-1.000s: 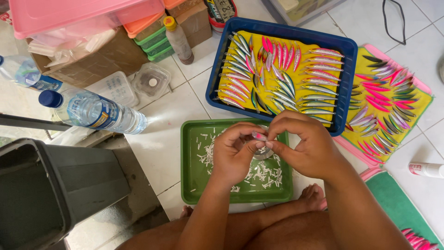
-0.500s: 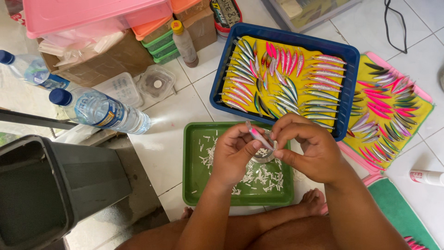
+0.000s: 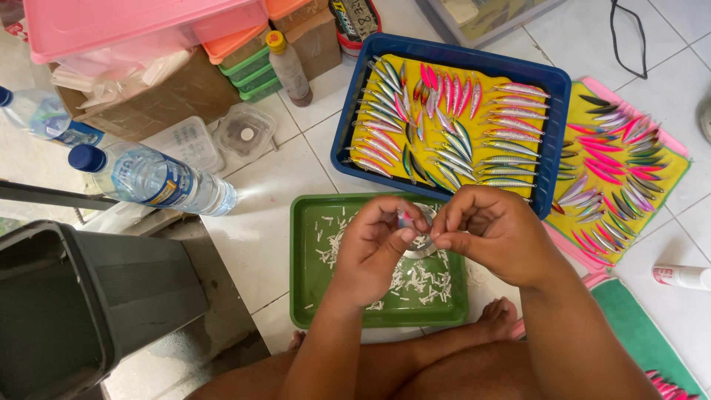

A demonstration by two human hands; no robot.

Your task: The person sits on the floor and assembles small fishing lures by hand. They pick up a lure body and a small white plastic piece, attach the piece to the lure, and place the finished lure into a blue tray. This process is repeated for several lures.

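While both hands pinch one small pink lure over the green tray — slip risk: it drops among white scraps, hard to find.

Bare forearms, bare left hand, right hand, no sleeves

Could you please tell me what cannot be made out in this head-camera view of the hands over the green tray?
- Small pink item: mostly covered by the fingertips of the left hand and right hand; its kind is unclear.
- Round clear object: largely hidden beneath both hands.
- White bits in the green tray: too small to identify.
- White bottle: cut off by the right edge.
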